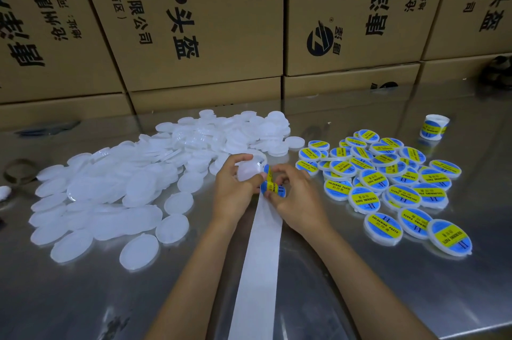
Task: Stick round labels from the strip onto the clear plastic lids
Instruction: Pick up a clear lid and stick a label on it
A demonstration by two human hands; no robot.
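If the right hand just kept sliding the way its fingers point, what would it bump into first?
Most likely the left hand and the clear lid it holds. The right hand points leftward at them, pinching a round label between the two. Depth is hard to judge.

Clear lid point(247, 170) tilted, blue-yellow label point(273, 187) beside it — white strip point(260, 256) trailing

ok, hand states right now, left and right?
Left hand: closed, holding a round clear plastic lid.
Right hand: closed, pinching a round blue-and-yellow label at the end of the white backing strip.
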